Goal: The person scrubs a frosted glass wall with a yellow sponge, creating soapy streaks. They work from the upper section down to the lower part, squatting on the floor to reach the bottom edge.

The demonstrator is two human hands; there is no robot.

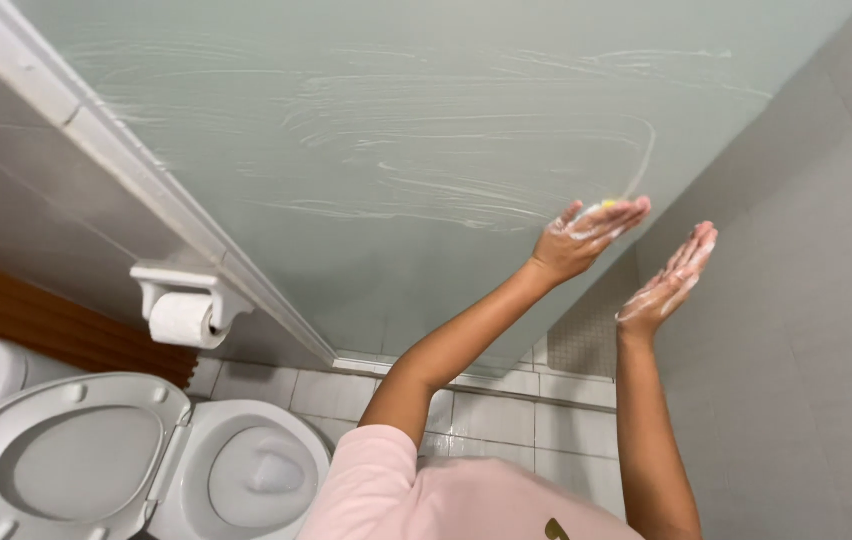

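My left hand (586, 236) presses a small yellow sponge (606, 206) flat against a frosted glass panel (396, 130), near the panel's right edge. Only a sliver of the sponge shows above the fingers. White soap streaks (466, 190) arc across the glass to the left of and above that hand. My right hand (668, 282) is held up just to the right, fingers straight and together, covered in foam and holding nothing. It hovers in front of the grey tiled wall (806, 330), apart from the glass.
A white toilet (246, 470) with its lid (56, 460) raised sits at the lower left. A paper roll (182, 318) hangs in a white holder on the panel's frame (146, 180). White floor tiles (506, 415) run along the base. My pink shirt (426, 500) fills the bottom.
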